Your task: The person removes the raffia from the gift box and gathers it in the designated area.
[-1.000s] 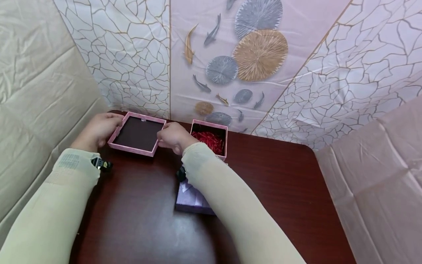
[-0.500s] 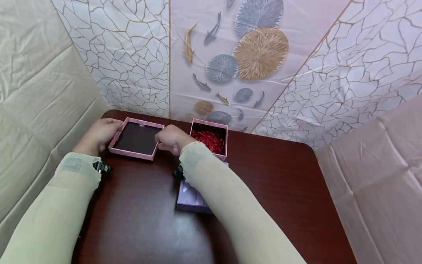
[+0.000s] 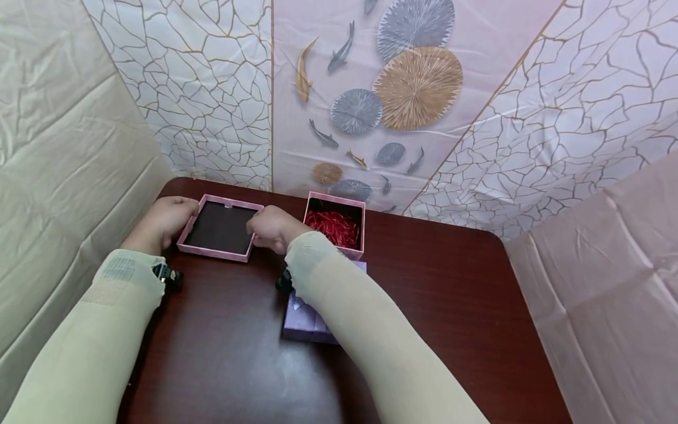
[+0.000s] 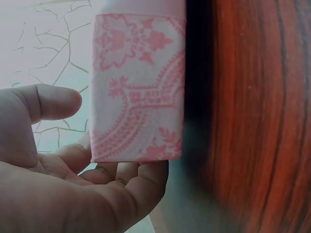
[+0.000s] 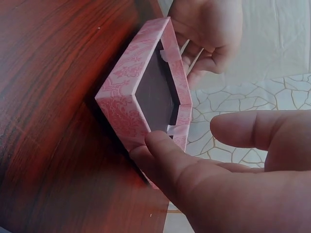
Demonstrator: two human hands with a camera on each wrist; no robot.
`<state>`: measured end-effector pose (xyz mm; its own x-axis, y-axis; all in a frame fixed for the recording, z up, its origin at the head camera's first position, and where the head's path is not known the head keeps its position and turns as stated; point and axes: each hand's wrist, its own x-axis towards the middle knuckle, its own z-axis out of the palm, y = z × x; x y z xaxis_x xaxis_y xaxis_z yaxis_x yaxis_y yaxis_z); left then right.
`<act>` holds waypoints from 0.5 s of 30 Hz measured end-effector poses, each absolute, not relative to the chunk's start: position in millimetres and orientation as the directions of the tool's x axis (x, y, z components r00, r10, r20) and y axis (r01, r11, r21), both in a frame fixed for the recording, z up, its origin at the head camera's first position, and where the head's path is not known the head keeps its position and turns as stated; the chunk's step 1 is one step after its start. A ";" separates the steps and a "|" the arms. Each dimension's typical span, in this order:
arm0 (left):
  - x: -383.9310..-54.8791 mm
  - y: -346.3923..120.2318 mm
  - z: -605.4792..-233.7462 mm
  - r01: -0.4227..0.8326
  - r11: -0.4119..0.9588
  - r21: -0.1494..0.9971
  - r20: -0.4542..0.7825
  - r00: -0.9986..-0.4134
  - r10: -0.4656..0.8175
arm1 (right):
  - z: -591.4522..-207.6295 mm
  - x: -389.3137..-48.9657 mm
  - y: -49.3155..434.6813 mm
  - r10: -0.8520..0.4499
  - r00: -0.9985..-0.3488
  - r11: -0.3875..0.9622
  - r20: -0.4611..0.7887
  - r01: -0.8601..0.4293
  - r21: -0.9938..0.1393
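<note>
Where patterned fabric (image 3: 209, 88) backs glossy wood (image 3: 222, 335), left hand (image 3: 165, 219), right hand (image 3: 272, 228), thumbs apart, touching shallow pink box (image 3: 221, 229)

Got a shallow pink box (image 3: 212, 253) between left hand (image 3: 163, 222) and right hand (image 3: 272, 228), both touching its sides. Deeper pink box (image 3: 363, 229) of red shreds (image 3: 335, 228) just right of the right one, purple box (image 3: 307, 323) half-hidden by that sleeve (image 3: 344, 300).

I can read no words, numbers or brands. Pink printing (image 4: 150, 94) on the side of the shallow box (image 4: 138, 53) forms no legible letters, and the grey mark (image 3: 120, 268) on my left sleeve (image 3: 79, 347) is too faint.
</note>
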<state>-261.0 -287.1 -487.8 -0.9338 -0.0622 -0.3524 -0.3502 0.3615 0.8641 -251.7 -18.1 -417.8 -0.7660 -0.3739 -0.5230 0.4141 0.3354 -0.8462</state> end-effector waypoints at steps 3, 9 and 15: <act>-260.5 -286.6 -488.8 -0.342 0.365 0.866 -0.343 -0.937 -0.066 | -418.6 -252.3 -18.5 -0.367 -0.766 0.336 -0.529 0.421 -0.843; -256.7 -284.3 -486.8 -0.334 0.395 0.856 -0.331 -0.941 -0.078 | -420.6 -253.5 -18.6 -0.368 -0.757 0.351 -0.540 0.425 -0.834; -255.4 -284.4 -485.3 -0.344 0.405 0.847 -0.337 -0.937 -0.091 | -421.6 -253.2 -19.7 -0.376 -0.754 0.344 -0.538 0.426 -0.837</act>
